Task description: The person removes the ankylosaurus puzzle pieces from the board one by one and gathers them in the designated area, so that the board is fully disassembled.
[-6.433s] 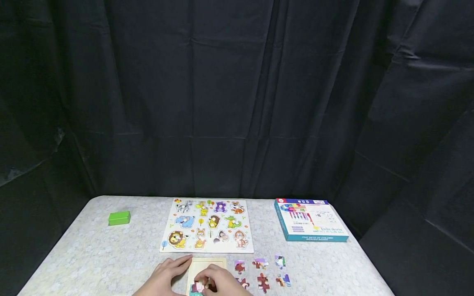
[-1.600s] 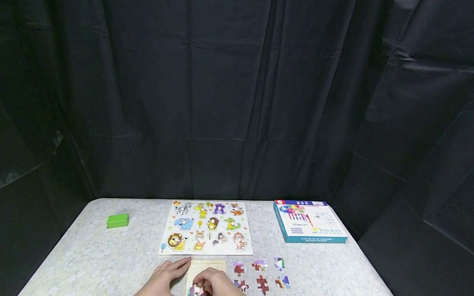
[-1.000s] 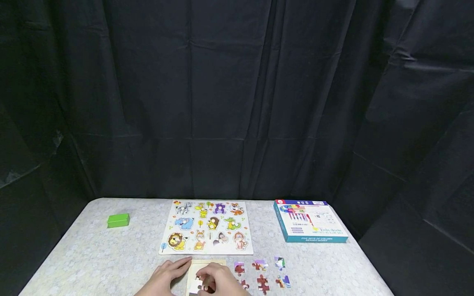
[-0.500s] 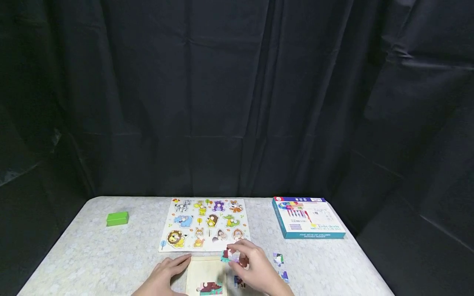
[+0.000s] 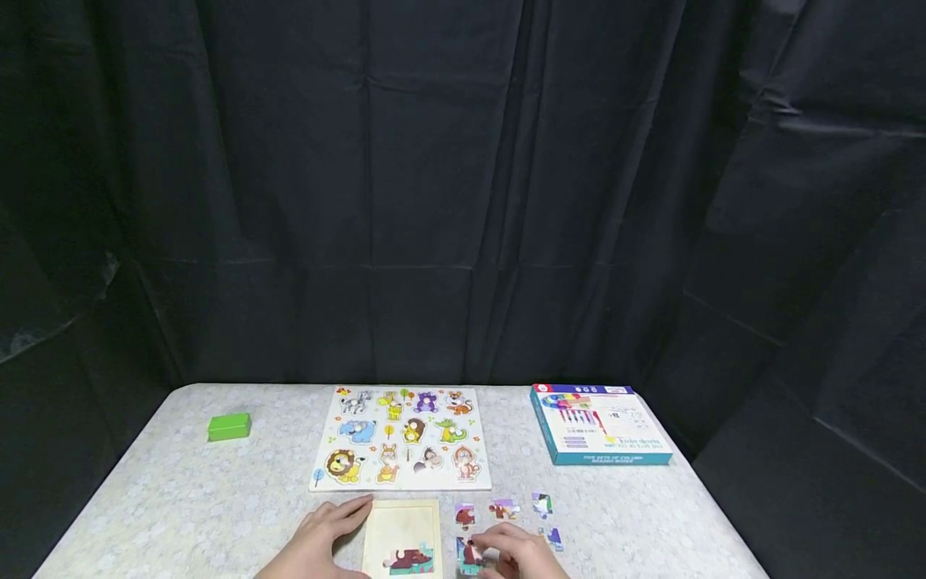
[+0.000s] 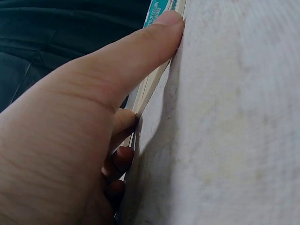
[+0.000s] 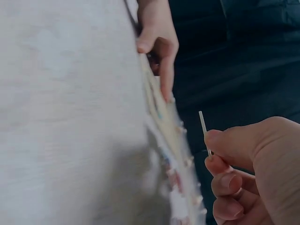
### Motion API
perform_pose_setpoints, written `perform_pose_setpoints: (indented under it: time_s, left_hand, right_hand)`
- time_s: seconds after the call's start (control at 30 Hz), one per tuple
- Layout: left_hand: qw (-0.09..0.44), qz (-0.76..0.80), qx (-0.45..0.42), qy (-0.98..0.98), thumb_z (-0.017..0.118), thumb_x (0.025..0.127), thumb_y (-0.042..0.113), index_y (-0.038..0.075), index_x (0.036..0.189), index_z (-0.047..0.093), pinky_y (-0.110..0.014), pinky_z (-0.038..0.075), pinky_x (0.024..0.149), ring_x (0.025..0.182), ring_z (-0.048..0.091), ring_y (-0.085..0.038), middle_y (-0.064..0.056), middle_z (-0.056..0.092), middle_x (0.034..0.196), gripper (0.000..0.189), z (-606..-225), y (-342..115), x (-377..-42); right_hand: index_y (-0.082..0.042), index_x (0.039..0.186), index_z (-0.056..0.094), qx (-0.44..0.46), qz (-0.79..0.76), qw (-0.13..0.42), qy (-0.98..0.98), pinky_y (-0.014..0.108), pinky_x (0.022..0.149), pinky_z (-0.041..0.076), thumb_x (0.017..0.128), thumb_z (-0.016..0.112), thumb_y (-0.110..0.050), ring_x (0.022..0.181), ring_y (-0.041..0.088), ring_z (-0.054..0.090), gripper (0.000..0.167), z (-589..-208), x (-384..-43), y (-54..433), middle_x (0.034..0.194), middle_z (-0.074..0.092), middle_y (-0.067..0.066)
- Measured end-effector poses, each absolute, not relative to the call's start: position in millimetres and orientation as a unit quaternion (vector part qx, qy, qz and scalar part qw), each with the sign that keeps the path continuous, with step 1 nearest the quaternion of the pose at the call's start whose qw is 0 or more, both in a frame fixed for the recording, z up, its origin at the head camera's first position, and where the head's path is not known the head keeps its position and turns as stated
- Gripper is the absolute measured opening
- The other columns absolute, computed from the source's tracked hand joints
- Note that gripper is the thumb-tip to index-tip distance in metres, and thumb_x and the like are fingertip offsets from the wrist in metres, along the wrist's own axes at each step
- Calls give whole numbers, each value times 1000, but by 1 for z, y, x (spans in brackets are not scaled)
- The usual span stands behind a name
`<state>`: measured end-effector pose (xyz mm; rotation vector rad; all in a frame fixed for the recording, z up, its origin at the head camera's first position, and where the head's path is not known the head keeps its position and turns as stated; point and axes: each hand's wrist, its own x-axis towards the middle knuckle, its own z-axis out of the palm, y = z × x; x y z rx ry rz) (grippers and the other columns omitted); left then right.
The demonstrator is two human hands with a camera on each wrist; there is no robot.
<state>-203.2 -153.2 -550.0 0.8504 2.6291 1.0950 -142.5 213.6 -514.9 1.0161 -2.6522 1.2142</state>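
Note:
In the head view, a shallow wooden puzzle tray [image 5: 401, 523] lies near the front edge, with joined dark-red and teal jigsaw pieces [image 5: 411, 560] at its bottom. My left hand [image 5: 318, 540] rests against the tray's left side, fingers fairly straight; the left wrist view shows its thumb [image 6: 136, 51] along the rim. To the right of the tray is my right hand [image 5: 517, 551]. It pinches a thin jigsaw piece [image 7: 203, 126], seen edge-on in the right wrist view, between thumb and fingertip. Teal and dark-red printing [image 5: 469, 555] shows at its fingertips; hand and piece hide part of the pieces there.
Loose jigsaw pieces [image 5: 504, 508] lie right of the tray, with a green-and-white one [image 5: 542, 504] farther right. Behind stands an animal peg puzzle board [image 5: 400, 438]. A boxed set [image 5: 600, 426] lies back right, a green block [image 5: 229, 427] back left. Black curtain [image 5: 434, 193] surrounds the table.
My right hand worked over the tray, then lifted a jigsaw piece out and carried it right. Over the last half second it came down toward the table. My left hand stayed at the tray.

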Motion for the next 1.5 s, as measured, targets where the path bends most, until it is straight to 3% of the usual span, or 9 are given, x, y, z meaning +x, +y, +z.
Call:
perform_pose_setpoints:
  time_s: [0.2, 0.3, 0.43, 0.6, 0.83, 1.1, 1.27, 1.5]
  left_hand:
    - [84, 372, 287, 879, 94, 74, 57, 2, 153, 55, -30, 41, 88, 104, 45, -3, -16, 52, 160, 105, -548, -153, -203]
    - [90, 374, 284, 878, 94, 74, 57, 2, 154, 55, -30, 41, 88, 104, 45, -3, -15, 51, 160, 105, -547, -153, -203]
    - [94, 372, 282, 879, 94, 75, 56, 2, 154, 55, -30, 41, 88, 103, 44, -3, -15, 51, 160, 104, -547, -153, -202]
    - [93, 375, 286, 877, 93, 76, 55, 2, 154, 53, -29, 40, 87, 102, 43, -2, -16, 50, 161, 103, -546, -153, -201]
    - [80, 377, 289, 876, 93, 75, 58, 2, 154, 54, -29, 40, 87, 102, 43, -1, -17, 51, 160, 104, -549, -154, -202]
    - [88, 376, 281, 879, 92, 75, 60, 2, 154, 55, -29, 40, 87, 101, 43, -1, -15, 51, 160, 105, -550, -153, -203]
    - [81, 370, 294, 877, 92, 77, 57, 1, 153, 55, -29, 39, 86, 101, 43, -1, -18, 52, 159, 102, -549, -153, -203]
    - [75, 364, 298, 879, 91, 77, 58, 2, 153, 55, -30, 40, 87, 103, 44, 0, -17, 52, 159, 101, -551, -154, -204]
  right_hand:
    - [4, 111, 78, 337, 375, 38, -863, 20, 68, 52, 97, 74, -14, 88, -7, 60, 23, -542, -136, 223, 99, 75, 5]
    - [-1, 105, 81, 336, 373, 63, -863, 17, 70, 53, 97, 76, -16, 87, -4, 65, 17, -556, -133, 223, 95, 76, -2]
    - [-7, 101, 82, 346, 369, 105, -856, 13, 69, 51, 95, 79, -15, 84, -6, 63, 11, -567, -133, 221, 92, 74, -6]
    - [-8, 103, 83, 347, 368, 105, -856, 13, 69, 50, 95, 79, -16, 85, -8, 60, 12, -570, -133, 221, 94, 71, -10]
    - [-8, 105, 81, 380, 365, 129, -840, 12, 71, 49, 95, 80, -13, 87, -6, 60, 11, -573, -135, 219, 96, 70, -2]
    - [-14, 105, 82, 378, 397, 126, -827, 11, 69, 49, 95, 79, -11, 84, -6, 59, 11, -580, -133, 217, 96, 68, -7]
    - [-12, 108, 80, 391, 421, 119, -810, 13, 70, 51, 95, 76, -3, 86, -4, 60, 16, -583, -136, 219, 96, 69, -2]
    - [-10, 104, 80, 409, 409, 155, -801, 11, 70, 49, 93, 75, 1, 83, -4, 60, 17, -582, -136, 216, 95, 69, -2]
